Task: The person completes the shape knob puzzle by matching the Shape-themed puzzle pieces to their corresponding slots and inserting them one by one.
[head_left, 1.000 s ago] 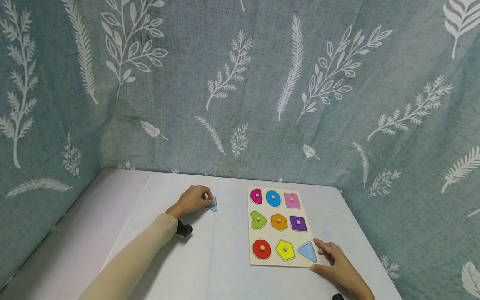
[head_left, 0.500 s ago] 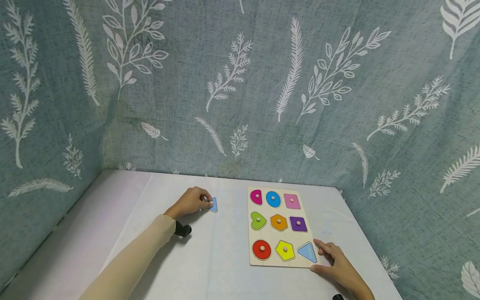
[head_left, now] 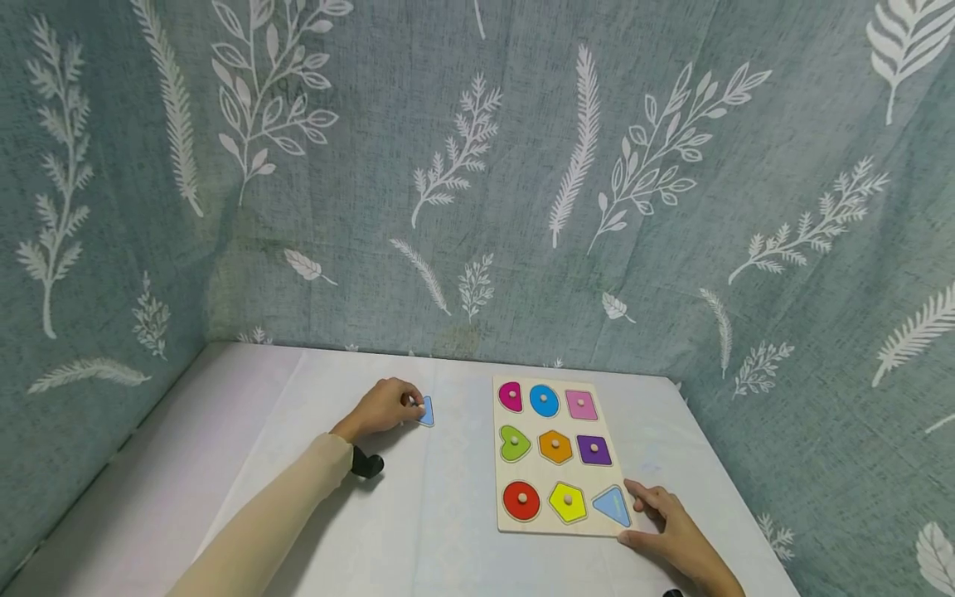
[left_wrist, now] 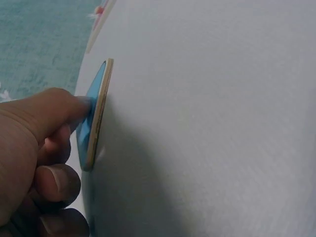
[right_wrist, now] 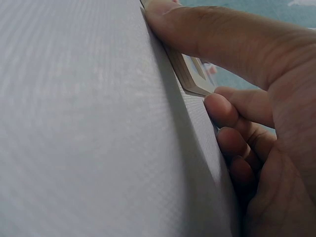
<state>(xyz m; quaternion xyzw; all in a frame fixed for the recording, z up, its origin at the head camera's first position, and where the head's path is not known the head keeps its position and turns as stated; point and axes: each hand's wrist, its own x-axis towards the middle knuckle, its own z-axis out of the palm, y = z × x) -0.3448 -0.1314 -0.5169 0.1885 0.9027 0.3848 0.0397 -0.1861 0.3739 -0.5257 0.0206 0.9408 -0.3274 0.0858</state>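
My left hand (head_left: pixel 384 408) pinches a light blue triangle puzzle piece (head_left: pixel 428 411) from above with thumb and fingertips, hiding part of it. The left wrist view has the piece (left_wrist: pixel 92 118) edge-on, with its wooden side showing; whether it touches the cloth I cannot tell. At the right, my right hand (head_left: pixel 671 531) holds the near right corner of a wooden peg puzzle board (head_left: pixel 533 463), thumb at the near edge and a finger at the right edge. A pale blue triangular recess (head_left: pixel 613 506) without a knob lies by that corner.
Knobbed shapes fill the board's other places, among them a red circle (head_left: pixel 521 501), a yellow pentagon (head_left: pixel 569 502) and a green heart (head_left: pixel 514 444). A white cloth (head_left: pixel 455 497) covers the table, and a leaf-patterned green curtain (head_left: pixel 522 166) stands behind.
The head view has tilted slightly upward. My left fingers have shifted a little on the triangle piece, while my right hand and the board keep their places.
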